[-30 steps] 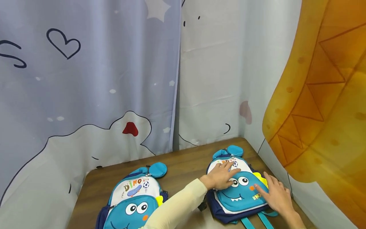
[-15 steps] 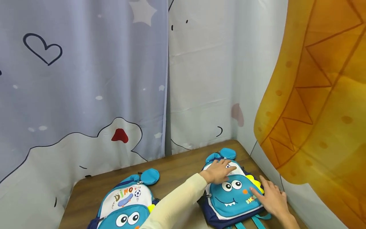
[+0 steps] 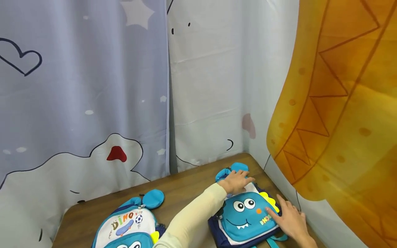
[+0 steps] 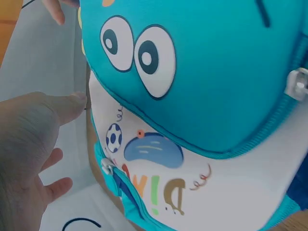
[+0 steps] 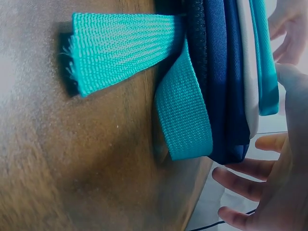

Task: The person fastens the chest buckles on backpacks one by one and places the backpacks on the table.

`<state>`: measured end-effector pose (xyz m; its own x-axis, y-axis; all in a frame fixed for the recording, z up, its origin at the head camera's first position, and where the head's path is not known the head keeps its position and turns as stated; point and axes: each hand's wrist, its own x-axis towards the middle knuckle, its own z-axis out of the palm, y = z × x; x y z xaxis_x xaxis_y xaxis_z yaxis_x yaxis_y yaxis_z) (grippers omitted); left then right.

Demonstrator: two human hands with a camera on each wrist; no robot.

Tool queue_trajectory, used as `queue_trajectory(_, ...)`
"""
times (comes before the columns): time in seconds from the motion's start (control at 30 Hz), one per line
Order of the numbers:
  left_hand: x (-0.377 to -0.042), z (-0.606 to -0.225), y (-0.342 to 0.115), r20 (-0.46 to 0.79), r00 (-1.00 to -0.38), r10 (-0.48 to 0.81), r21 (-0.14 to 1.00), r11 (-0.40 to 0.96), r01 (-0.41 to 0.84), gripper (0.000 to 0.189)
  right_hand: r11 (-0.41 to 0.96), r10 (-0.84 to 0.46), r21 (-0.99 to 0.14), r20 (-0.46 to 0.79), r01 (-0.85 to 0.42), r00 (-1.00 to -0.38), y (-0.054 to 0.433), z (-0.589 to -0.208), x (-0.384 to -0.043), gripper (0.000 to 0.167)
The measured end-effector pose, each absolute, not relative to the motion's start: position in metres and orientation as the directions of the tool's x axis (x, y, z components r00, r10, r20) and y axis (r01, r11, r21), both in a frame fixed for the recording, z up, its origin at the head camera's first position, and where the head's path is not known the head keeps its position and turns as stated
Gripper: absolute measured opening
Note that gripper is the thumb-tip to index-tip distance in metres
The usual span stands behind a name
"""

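Note:
A blue, white and teal dinosaur backpack [image 3: 246,215] lies on its back, front pocket up, at the right of the table. Over its white upper panel is my left hand [image 3: 235,181], fingers spread, hiding part of the print. In the left wrist view, that hand [image 4: 33,139] is beside the top end of the bag, its thumb extended. My right hand [image 3: 291,218] lies along the bag's right side, thumb by the front pocket. Seen from the right wrist, its fingers [image 5: 240,185] reach the navy side edge; teal webbing straps [image 5: 125,48] hang from the bag.
A second, matching backpack [image 3: 127,224] lies at the table's left, partly cut off by the frame and near my left sleeve [image 3: 192,217]. The brown wooden table [image 3: 189,179] meets printed curtains [image 3: 204,86] behind and on the right.
The head view has turned right, so everything shifts left. My left hand has slid up the bag, from beside the eyes toward its top. The right hand keeps to the bag's right side.

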<state>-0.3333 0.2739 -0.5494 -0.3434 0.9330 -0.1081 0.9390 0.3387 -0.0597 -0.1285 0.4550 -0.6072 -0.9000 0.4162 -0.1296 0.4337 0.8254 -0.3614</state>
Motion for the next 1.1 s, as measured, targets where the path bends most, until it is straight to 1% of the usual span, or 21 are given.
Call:
queue_trajectory(0.17, -0.336, -0.549, 0.283, -0.116, -0.333, 0.936, -0.055, 0.328, 0.943, 0.056, 0.813, 0.425, -0.368, -0.155, 0.452, -0.892, 0.456, -0.608, -0.132, 0.121)
queue_trajectory(0.4, -0.341, -0.555, 0.291, -0.136, -0.374, 0.917, -0.028, 0.374, 0.927, 0.058, 0.799, 0.439, -0.381, -0.161, 0.466, -0.884, 0.456, -0.610, -0.136, 0.120)
queue_trajectory(0.53, -0.343, -0.561, 0.295, -0.138, -0.376, 0.916, -0.027, 0.376, 0.926, 0.057, 0.784, 0.449, -0.387, -0.185, 0.485, -0.874, 0.456, -0.612, -0.135, 0.118)
queue_trajectory(0.6, -0.344, -0.565, 0.296, -0.137, -0.368, 0.920, -0.017, 0.369, 0.929, 0.056, 0.767, 0.455, -0.404, -0.207, 0.499, -0.866, 0.455, -0.614, -0.134, 0.116)
queue_trajectory(0.73, -0.347, -0.570, 0.295, -0.132, -0.351, 0.927, -0.014, 0.353, 0.936, 0.052, 0.705, 0.471, -0.474, -0.244, 0.528, -0.848, 0.450, -0.618, -0.138, 0.115)
queue_trajectory(0.87, -0.351, -0.575, 0.298, -0.137, -0.342, 0.930, -0.056, 0.337, 0.940, 0.048, 0.651, 0.490, -0.515, -0.276, 0.557, -0.827, 0.447, -0.620, -0.142, 0.116)
queue_trajectory(1.1, -0.342, -0.585, 0.321, -0.187, -0.364, 0.912, -0.147, 0.341, 0.929, 0.046, 0.612, 0.515, -0.516, -0.315, 0.600, -0.797, 0.456, -0.623, -0.137, 0.119)
